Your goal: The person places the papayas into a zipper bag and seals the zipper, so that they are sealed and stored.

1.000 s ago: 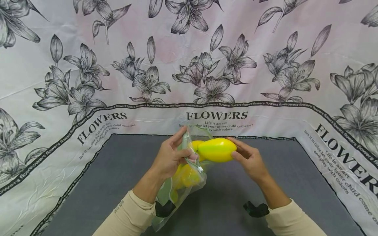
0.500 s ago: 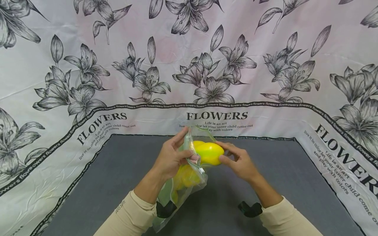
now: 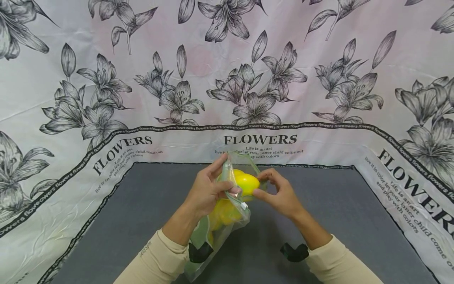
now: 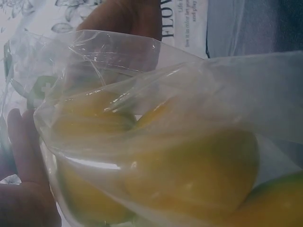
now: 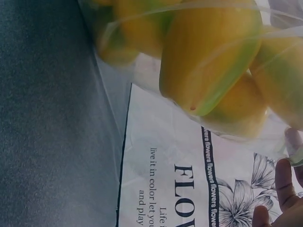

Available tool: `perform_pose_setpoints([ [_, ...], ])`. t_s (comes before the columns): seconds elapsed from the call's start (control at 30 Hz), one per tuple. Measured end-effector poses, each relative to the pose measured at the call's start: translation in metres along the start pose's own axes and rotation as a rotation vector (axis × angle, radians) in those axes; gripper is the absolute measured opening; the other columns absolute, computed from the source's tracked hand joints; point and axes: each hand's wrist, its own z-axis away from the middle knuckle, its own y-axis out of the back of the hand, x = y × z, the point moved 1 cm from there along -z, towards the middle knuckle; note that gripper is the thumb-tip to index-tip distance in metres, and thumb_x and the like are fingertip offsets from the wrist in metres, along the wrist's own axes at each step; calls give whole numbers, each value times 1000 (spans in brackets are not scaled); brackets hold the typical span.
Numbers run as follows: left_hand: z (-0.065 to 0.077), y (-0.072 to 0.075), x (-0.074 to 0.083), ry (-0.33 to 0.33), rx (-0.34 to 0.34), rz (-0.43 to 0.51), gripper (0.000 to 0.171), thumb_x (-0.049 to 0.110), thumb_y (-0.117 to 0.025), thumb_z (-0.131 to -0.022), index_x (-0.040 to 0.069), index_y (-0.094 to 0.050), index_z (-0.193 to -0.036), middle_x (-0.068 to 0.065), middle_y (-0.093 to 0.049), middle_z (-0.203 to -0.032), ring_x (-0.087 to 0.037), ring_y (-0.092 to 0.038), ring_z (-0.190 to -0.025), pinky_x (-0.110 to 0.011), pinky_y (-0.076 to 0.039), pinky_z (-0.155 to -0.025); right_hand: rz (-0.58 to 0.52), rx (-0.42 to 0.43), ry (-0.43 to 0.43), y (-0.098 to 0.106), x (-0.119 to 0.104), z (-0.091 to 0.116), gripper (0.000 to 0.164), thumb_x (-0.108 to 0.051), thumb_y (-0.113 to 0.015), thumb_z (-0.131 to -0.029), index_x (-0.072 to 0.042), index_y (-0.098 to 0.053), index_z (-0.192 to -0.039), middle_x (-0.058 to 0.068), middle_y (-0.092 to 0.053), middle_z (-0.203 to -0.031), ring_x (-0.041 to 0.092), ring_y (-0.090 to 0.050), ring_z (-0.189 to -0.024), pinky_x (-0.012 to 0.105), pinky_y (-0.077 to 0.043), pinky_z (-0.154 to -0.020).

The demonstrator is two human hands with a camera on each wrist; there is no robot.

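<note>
A clear zip bag (image 3: 227, 232) with a green panel and several yellow-green mangoes (image 3: 227, 213) inside hangs tilted in the middle of the head view. My left hand (image 3: 207, 189) grips the bag beside its mouth, thumb on the near side. At that mouth is another mango (image 3: 247, 183), its left part behind the clear film. My right hand (image 3: 280, 193) holds this mango's right end, thumb below and fingers above, right at the bag's rim. The bagged mangoes (image 4: 189, 175) fill the left wrist view. In the right wrist view, right-hand fingers (image 5: 284, 179) show beside the zip strip.
A dark grey tabletop (image 3: 142, 221) lies under the hands. White floral cloth (image 3: 159, 98) with printed lettering hangs at the back and along both sides. A white zip slider (image 3: 244, 205) sits on the bag's edge. Black straps (image 3: 294, 252) show at the wrists.
My right hand has moved left, taking the mango from outside into the bag's mouth. Less of the mango shows outside now. My left hand keeps its hold on the bag, nearly still.
</note>
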Motion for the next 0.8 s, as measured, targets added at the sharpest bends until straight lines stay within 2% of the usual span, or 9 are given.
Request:
perform_pose_setpoints([
  [0.2,-1,0,0,-5,-10,-14,87,-17,-64,-81,15,-27,-154,-2,-30,-153,-22,-68,-72,-29,-59,-63,-40,-4,-27,-3,0,1,19,6,-70,-81,1,-59,-96,11,-61,-104,25,-54,-103,52,-35,-97],
  [0.3,-1,0,-1,-7,-11,-13,87,-17,-63,-82,15,-27,-154,-3,-30,-153,-23,-69,-73,-30,-60,-64,-39,-29,-38,-4,-1,2,15,5,-68,-85,1,-64,-99,12,-62,-106,26,-53,-104,53,-36,-98],
  [0.47,-2,-1,-1,-10,-13,-16,86,-18,-63,-82,16,-27,-153,-4,-31,-153,-24,-69,-77,-33,-60,-66,-21,-41,-3,-4,-1,3,21,6,-64,-88,5,-69,-108,15,-65,-108,28,-51,-101,56,-40,-90],
  [0.63,-2,-2,-2,-12,-24,-9,87,-19,-63,-82,15,-27,-154,-5,-31,-153,-28,-68,-86,-35,-60,-68,-23,-94,48,-5,-1,2,24,9,-60,-89,9,-67,-112,17,-64,-107,26,-48,-97,47,-44,-80],
  [0.8,-3,-2,-3,-9,-28,-4,87,-19,-61,-83,15,-25,-154,-4,-29,-154,-26,-69,-79,-35,-60,-68,-15,-136,90,-8,0,2,24,10,-58,-90,11,-67,-112,18,-63,-103,26,-47,-93,39,-44,-74],
])
